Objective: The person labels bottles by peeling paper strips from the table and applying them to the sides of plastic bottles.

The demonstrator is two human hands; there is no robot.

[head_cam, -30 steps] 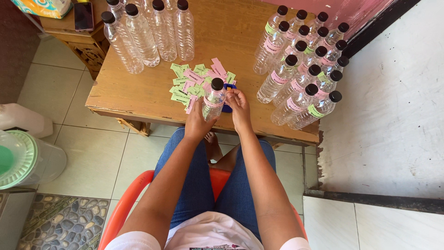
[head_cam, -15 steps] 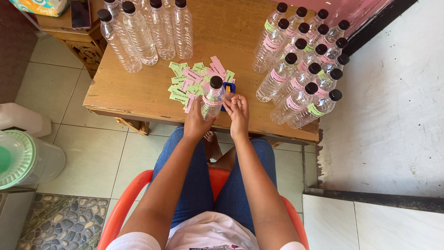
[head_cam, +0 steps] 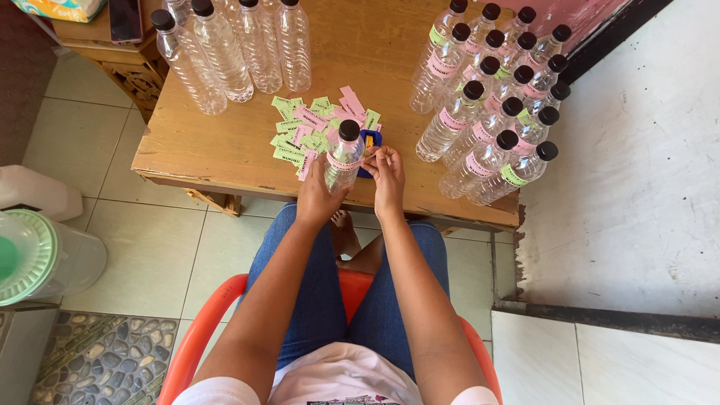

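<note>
your left hand (head_cam: 319,196) wraps around the lower body of a clear plastic bottle (head_cam: 343,156) with a black cap, fingers curled and pressed against its left side. the bottle stands at the near edge of the wooden table (head_cam: 225,150), close to the middle of that edge, tilted slightly toward you. a pink label band runs around its upper body.

your right hand (head_cam: 386,176) sits just right of the bottle, at label height. its fingertips are drawn together and pinch at the right end of the pink band; the exact grip point is too small to resolve. a small blue object (head_cam: 369,140) lies on the table directly behind this hand, partly covered by it.

just beyond the bottle, a loose pile of green and pink paper labels (head_cam: 307,127) is spread flat on the table.

at the far left of the table, a row of clear bottles without labels (head_cam: 225,52) stands upright, each with a black cap. at the far right, a tight cluster of labelled bottles (head_cam: 495,97) stands in rows, wearing pink or green bands, reaching the right edge of the table.

you are seated on an orange plastic chair (head_cam: 206,330), knees under the near edge of the table. on the tiled floor to your left stands a clear container with a green lid (head_cam: 34,255). a smaller wooden side table (head_cam: 112,45) stands at the far left, touching the main table.
</note>
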